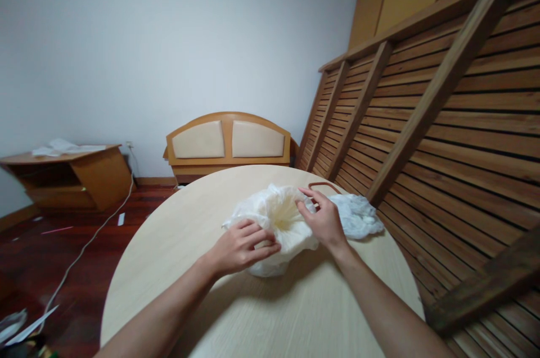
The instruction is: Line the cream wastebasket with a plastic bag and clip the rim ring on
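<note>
A white plastic bag (291, 234) stands on the round table, its mouth spread open and its rim crumpled. Whether a container is under the plastic is hidden. My left hand (244, 244) is at the near left of the rim, its fingers curled over the plastic. At the right side of the rim, my right hand (323, 216) has its thumb and fingers bent around the bag's edge. A second, crumpled whitish plastic bag (358, 216) lies just beyond my right hand. Behind it curves a thin brown loop (324, 184).
The pale round table (169, 262) fills the foreground. Slatted wooden panels (422, 122) lean close along its right side. Past the far edge stands a padded headboard (228, 141). A low cabinet (93, 178) and a white cable (88, 243) are at left.
</note>
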`<control>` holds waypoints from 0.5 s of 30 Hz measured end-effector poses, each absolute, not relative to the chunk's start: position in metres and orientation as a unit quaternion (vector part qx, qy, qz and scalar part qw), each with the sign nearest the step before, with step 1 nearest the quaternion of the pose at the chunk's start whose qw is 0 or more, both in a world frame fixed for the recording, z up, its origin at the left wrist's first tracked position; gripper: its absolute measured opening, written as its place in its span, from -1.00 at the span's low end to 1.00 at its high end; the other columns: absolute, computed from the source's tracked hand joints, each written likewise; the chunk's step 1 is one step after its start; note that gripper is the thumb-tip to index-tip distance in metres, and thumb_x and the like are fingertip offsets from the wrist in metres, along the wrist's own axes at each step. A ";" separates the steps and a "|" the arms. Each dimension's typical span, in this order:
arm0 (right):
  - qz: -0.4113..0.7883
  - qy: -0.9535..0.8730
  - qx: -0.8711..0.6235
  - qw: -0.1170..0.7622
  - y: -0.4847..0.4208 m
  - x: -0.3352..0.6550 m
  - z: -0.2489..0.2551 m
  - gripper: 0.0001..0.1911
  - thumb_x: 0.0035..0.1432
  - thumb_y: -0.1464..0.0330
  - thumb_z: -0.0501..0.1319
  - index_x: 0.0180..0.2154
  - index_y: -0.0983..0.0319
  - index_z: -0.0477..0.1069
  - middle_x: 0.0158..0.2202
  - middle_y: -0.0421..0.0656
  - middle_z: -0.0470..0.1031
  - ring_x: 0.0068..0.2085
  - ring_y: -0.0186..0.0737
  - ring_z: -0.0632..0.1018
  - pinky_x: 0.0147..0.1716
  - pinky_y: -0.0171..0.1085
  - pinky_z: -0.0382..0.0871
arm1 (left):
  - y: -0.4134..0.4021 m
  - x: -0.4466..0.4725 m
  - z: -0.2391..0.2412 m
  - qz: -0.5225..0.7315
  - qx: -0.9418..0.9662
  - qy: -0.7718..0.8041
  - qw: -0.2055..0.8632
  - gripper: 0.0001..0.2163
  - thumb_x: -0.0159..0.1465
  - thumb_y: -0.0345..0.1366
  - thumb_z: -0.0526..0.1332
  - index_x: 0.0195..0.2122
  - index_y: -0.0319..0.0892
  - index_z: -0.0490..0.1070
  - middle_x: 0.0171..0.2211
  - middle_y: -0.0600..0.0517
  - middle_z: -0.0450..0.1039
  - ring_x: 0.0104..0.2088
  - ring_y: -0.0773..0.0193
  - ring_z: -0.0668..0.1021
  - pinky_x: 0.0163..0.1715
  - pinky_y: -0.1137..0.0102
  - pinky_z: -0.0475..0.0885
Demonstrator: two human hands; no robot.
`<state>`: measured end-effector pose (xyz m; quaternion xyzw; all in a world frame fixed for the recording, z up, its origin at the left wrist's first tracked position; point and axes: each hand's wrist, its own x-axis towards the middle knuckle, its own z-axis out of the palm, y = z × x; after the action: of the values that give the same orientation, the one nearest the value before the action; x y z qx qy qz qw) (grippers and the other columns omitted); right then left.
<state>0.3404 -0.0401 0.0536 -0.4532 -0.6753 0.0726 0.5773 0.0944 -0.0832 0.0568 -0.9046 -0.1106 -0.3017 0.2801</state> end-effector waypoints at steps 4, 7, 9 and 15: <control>0.056 -0.679 -0.445 0.581 -0.038 0.341 0.053 -0.75 0.15 0.32 0.24 -0.14 0.24 0.58 -0.18 -0.03 0.65 -0.21 -0.05 0.62 -0.19 -0.10 0.52 | -0.084 0.094 0.054 -0.340 -0.897 -0.130 0.249 -0.77 0.30 -0.16 0.27 -0.06 -0.10 0.46 -0.22 -0.01 0.58 -0.34 0.28 0.54 -0.31 0.33 0.41; 0.026 -0.692 -0.424 0.584 -0.042 0.338 0.053 -0.77 0.16 0.37 0.24 -0.14 0.20 0.58 -0.18 -0.05 0.64 -0.20 -0.06 0.63 -0.17 -0.11 0.53 | -0.087 0.096 0.051 -0.446 -0.842 -0.197 0.230 -0.70 0.26 -0.19 0.31 0.00 -0.10 0.43 -0.18 -0.05 0.53 -0.34 0.27 0.52 -0.32 0.34 0.43; 0.007 -0.707 -0.403 0.581 -0.046 0.334 0.053 -0.77 0.17 0.41 0.23 -0.13 0.17 0.57 -0.18 -0.08 0.64 -0.18 -0.08 0.62 -0.13 -0.13 0.52 | -0.089 0.099 0.052 -0.500 -0.799 -0.268 0.201 -0.68 0.26 -0.29 0.31 0.04 -0.09 0.40 -0.10 -0.09 0.48 -0.26 0.25 0.52 -0.25 0.33 0.47; -0.027 -0.753 -0.357 0.551 -0.056 0.326 0.053 -0.71 0.19 0.48 0.21 -0.06 0.15 0.52 -0.17 -0.13 0.61 -0.16 -0.13 0.62 -0.12 -0.19 0.52 | -0.088 0.102 0.055 -0.516 -0.777 -0.349 0.095 -0.76 0.29 -0.35 0.23 -0.01 -0.11 0.40 -0.12 -0.08 0.49 -0.12 0.18 0.56 -0.11 0.31 0.51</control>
<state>0.3259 -0.0564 0.0533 -0.3573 -0.7533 -0.0275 0.5514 0.1024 -0.0880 0.0552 -0.7767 -0.3491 -0.5156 0.0946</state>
